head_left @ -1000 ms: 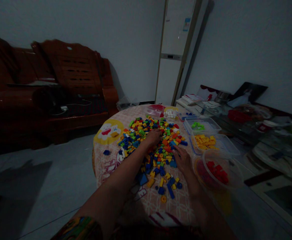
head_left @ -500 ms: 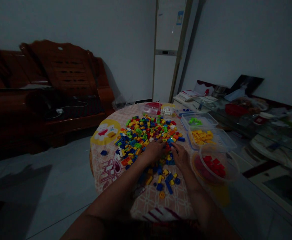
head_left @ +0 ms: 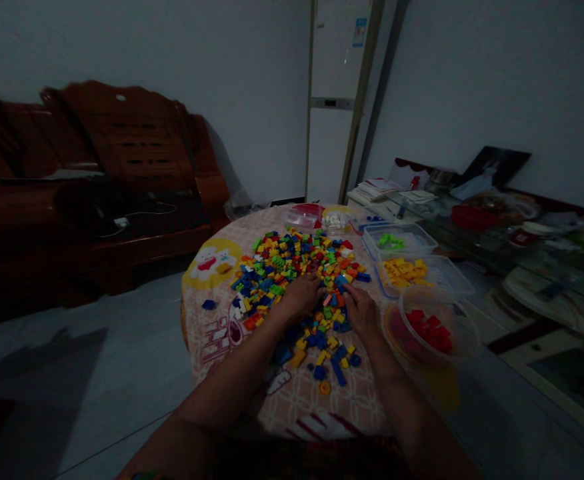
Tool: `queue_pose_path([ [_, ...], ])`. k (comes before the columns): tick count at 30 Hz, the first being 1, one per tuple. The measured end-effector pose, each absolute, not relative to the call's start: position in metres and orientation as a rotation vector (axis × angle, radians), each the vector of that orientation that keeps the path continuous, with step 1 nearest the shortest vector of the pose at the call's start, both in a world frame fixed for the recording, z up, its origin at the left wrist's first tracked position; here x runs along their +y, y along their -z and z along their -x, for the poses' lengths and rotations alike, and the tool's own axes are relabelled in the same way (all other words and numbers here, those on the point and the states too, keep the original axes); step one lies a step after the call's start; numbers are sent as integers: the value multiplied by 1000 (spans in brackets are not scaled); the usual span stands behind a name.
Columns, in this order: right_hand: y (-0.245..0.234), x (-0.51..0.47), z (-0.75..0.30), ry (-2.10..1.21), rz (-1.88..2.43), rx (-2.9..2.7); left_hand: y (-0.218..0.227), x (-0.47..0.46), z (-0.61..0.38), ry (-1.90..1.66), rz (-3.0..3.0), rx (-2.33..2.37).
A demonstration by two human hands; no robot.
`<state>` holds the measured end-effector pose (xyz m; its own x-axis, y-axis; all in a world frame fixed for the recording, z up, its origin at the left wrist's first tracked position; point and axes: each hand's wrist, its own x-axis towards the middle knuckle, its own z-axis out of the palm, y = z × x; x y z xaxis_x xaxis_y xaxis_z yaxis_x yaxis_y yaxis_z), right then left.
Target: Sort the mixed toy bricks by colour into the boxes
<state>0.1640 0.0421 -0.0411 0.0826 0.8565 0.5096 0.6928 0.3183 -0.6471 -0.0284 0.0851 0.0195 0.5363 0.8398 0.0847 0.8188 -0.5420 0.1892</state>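
**Hands.** The left hand (head_left: 299, 293) lies palm-down on the near edge of the heap of small mixed-colour plastic building bricks (head_left: 292, 260). Its grip is curled over the pieces, and I cannot tell whether it has closed on one. The right hand (head_left: 361, 312) rests just right of it on the same edge, fingers bent down among the bricks. Its grip cannot be read in this dim light either.

**Progress, as judged.** Partly done.
- Right of the heap stand a round clear plastic tub (head_left: 468, 348) holding red bricks and a rectangular clear plastic box (head_left: 459, 288) holding yellow ones.
- Behind that box is a second clear box (head_left: 426, 241) with a few green bricks.
- Beyond the heap sits a small clear container (head_left: 333, 220) of white pieces.
- The heap is by far the larger share, with all colours mingled and unsorted.

**Edges and room.**
- The heap fills the middle of the round tabletop with patterned pink cloth (head_left: 212, 337).
- Left of the heap the cloth is bare but for a lone blue brick (head_left: 208, 305) near the rim, so there is open room there.
- On the near side of the heap lie scattered strays, an orange round piece (head_left: 325, 387) among them, close to the near edge.
- The round tub sits at the right rim — whether it overhangs cannot be told, and the margin looks slim.
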Motion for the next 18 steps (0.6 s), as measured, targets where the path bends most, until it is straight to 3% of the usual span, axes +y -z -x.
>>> queue_pose_path([
  [5, 39, 40, -163, -227, 1434, -1654, -18, 63, 25, -375, -2587, 1393],
  [10, 42, 41, -164, -236, 1422, -1628, -28, 99, 45, -561, -2467, 1566],
  [18, 42, 41, -164, -264, 1404, -1614, -15, 130, 89, -486, -2452, 1695],
])
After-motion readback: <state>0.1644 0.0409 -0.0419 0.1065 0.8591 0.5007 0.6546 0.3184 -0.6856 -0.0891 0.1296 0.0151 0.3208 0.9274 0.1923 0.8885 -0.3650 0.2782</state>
